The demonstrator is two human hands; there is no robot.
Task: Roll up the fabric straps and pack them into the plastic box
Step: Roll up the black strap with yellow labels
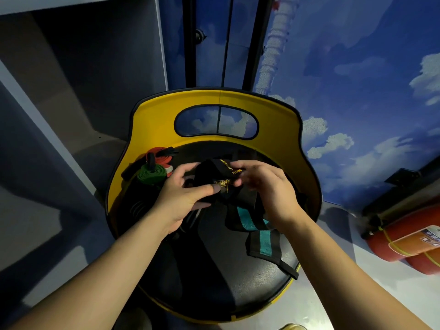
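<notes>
Holding a black strap (215, 177) between both hands, the person works above a round black seat (238, 287) with a yellow backrest (154, 120). The left hand (183, 198) grips the strap from the left, its thumb pressed across a yellow-lettered label on the fabric and its fingers curled over the top edge. The right hand (264, 186) pinches the strap's upper right part, fingertips curled onto the band beside more yellow lettering. Whether the strap is already partly rolled cannot be told; it looks bunched between the hands.

Under the right wrist a black strap with a teal stripe (258, 232) lies loose on the seat, its thin black end reaching the seat's right edge. At the seat's back left sit a rolled green strap (152, 173) and, just behind it, a red strap (160, 155), touching the backrest. Dark items lie below the left hand, too dim to identify.

A red cylinder (409, 244) with an orange label lies on the floor at right. No plastic box is identifiable.
</notes>
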